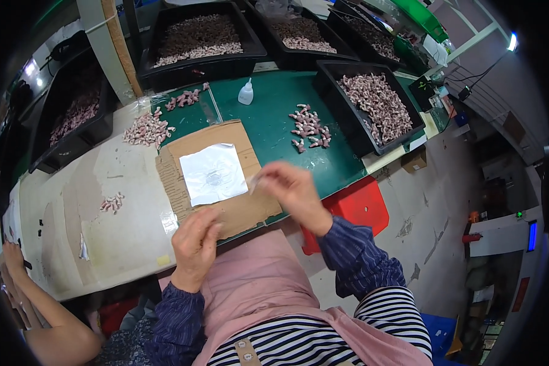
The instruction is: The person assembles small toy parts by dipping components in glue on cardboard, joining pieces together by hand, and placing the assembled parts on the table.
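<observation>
A: Grip of R hand (294, 190), pls?
B: Narrow pinch on small blurred piece (254, 183), at white paper sheet (215, 174)'s approx. 3 o'clock.
A: L hand (195, 245)?
B: At 6–7 o'clock, fingers curled; if holding smth., I can't tell. Sheet lies on cardboard (256, 210).

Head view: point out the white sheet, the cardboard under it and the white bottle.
White sheet (213, 173): head view, middle of its face, on the greyish smudge.
Cardboard (247, 216): head view, bare area below the sheet.
White bottle (245, 94): head view, its body, below the nozzle.
</observation>
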### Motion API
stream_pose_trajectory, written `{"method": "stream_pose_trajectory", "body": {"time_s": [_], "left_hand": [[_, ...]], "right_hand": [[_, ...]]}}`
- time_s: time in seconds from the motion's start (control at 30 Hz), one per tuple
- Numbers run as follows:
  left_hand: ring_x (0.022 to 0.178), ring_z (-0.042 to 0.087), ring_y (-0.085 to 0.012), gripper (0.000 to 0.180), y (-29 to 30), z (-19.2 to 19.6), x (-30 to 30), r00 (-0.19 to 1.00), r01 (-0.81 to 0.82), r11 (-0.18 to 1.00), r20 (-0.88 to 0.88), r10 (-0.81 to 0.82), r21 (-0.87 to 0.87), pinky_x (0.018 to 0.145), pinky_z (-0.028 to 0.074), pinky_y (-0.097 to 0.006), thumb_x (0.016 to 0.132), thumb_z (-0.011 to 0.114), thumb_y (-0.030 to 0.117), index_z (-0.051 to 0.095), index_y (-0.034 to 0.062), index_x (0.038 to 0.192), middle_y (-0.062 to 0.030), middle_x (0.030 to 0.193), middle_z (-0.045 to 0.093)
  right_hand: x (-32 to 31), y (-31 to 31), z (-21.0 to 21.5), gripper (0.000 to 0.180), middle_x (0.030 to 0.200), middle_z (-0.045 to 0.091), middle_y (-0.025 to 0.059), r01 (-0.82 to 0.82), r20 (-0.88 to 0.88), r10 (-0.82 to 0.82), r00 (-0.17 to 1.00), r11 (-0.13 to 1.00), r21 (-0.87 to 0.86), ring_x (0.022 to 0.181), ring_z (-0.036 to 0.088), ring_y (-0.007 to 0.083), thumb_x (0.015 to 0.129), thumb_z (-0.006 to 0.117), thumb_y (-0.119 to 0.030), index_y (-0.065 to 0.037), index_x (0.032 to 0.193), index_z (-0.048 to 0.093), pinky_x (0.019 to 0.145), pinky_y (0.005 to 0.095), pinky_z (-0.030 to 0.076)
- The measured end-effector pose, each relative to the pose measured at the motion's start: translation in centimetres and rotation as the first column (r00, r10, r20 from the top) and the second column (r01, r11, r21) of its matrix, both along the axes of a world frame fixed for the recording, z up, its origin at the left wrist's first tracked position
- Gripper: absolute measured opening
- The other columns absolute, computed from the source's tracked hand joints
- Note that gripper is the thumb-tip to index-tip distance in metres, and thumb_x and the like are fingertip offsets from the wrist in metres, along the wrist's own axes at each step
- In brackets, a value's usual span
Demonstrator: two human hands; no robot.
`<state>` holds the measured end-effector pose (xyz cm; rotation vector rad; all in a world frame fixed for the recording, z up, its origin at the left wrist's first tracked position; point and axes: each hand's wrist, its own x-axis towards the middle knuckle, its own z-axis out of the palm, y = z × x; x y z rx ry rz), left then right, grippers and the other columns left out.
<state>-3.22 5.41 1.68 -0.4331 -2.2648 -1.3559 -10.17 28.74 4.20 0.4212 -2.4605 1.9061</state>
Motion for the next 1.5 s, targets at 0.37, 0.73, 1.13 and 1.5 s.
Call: {"method": "stream_pose_trajectory", "body": {"time_s": [0.37, 0.73, 1.13, 1.5], "left_hand": [[0.083, 0.070, -0.0221, 0.011, -2.3, -1.9, 0.9, 0.976, -0.167, 0.979, 0.158, 0.148, 0.117, 0.076, 0.055, -0.030, 0.093, 0.070, -0.002, 0.071, -0.0013, 0.103, -0.0130, 0.094, 0.073], [0.078, 0.069, -0.0193, 0.008, -3.5, -3.1, 1.1, 0.951, -0.267, 0.936, 0.219, 0.218, 0.229, 0.070, 0.054, -0.029, 0.092, 0.070, 0.000, 0.072, -0.0017, 0.100, -0.0120, 0.090, 0.073], [0.079, 0.071, -0.0284, 0.011, -4.1, -3.0, 1.6, 0.945, -0.296, 0.938, 0.197, 0.261, 0.178, 0.069, 0.056, -0.034, 0.088, 0.071, -0.003, 0.072, -0.0007, 0.099, -0.0153, 0.090, 0.073], [0.081, 0.071, -0.0199, 0.015, -7.4, -1.0, 2.2, 0.860, -0.491, 0.823, 0.312, 0.404, 0.285, 0.071, 0.055, -0.032, 0.093, 0.071, 0.005, 0.073, -0.0009, 0.106, -0.0128, 0.092, 0.074]], "right_hand": [[-9.3, 6.6, -4.3, 0.013, 0.096, 0.067, 0.0122, 0.472, -0.727, 0.084, 0.682, 0.709, 0.525, 0.086, 0.067, 0.0323, 0.083, 0.070, 0.002, -0.003, 0.095, 0.067, 0.075, 0.0420, 0.053], [-12.0, -2.5, -0.9, 0.018, 0.104, 0.068, 0.0168, 0.196, -0.588, 0.051, 0.808, 0.916, 0.349, 0.093, 0.067, 0.0366, 0.088, 0.062, 0.005, -0.001, 0.103, 0.069, 0.078, 0.0437, 0.054], [-26.8, -11.2, -5.0, 0.034, 0.105, 0.070, 0.0240, 0.251, -0.477, 0.146, 0.867, 0.699, 0.670, 0.102, 0.068, 0.0413, 0.080, 0.061, 0.003, -0.002, 0.110, 0.074, 0.091, 0.0492, 0.054], [-24.2, -9.8, -3.5, 0.021, 0.092, 0.068, 0.0247, 0.136, -0.382, 0.199, 0.903, 0.710, 0.691, 0.087, 0.066, 0.0457, 0.086, 0.071, -0.011, -0.001, 0.104, 0.066, 0.079, 0.0498, 0.055]]}}
